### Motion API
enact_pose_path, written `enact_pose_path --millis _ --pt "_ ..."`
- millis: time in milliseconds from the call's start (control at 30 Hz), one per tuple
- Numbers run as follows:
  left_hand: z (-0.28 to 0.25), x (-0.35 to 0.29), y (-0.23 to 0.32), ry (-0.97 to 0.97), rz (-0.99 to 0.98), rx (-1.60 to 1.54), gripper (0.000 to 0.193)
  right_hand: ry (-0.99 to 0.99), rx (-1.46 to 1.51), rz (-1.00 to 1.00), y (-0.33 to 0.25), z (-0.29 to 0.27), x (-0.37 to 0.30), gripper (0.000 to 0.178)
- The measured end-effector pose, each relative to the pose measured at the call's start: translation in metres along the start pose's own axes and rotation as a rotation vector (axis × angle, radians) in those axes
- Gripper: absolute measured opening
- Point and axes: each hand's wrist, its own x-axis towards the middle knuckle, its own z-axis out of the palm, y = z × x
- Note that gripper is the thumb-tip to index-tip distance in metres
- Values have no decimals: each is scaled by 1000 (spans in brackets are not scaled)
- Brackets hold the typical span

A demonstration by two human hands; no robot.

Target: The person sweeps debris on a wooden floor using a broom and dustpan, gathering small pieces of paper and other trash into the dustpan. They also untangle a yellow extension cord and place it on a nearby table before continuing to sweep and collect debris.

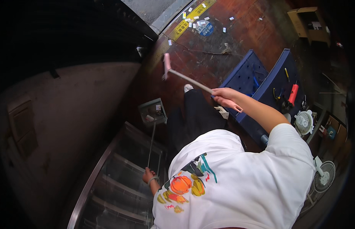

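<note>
My right hand (225, 97) is wrapped round the upper handle of a long broom (191, 79) with a pale shaft. Its pink head points forward and left over the reddish-brown floor; whether the bristles touch it I cannot tell. Low on the left, my left hand (149, 175) grips the thin upright handle of a long-handled dustpan (150, 110). A few small pale scraps lie inside the pan, beside my dark-trousered leg. Several small white slips (194, 25) are scattered on the floor ahead, mostly around a yellow floor strip (181, 29) and a blue round sticker (208, 30).
On the right stands a blue perforated tool rack (276, 72) with a red tool (293, 94). White fans (304, 122) sit beyond it. A glass-fronted case (108, 183) and a pale wall (70, 103) flank my left. A cardboard box (299, 28) lies at the far right.
</note>
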Motion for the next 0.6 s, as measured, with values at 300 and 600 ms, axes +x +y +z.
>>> enact_pose_path --millis 300,600 --pt "-8 2 10 42 323 581 43 -20 -168 178 42 -46 171 13" --pt "-8 21 -5 36 156 498 47 1043 -979 -551 23 -226 7 44"
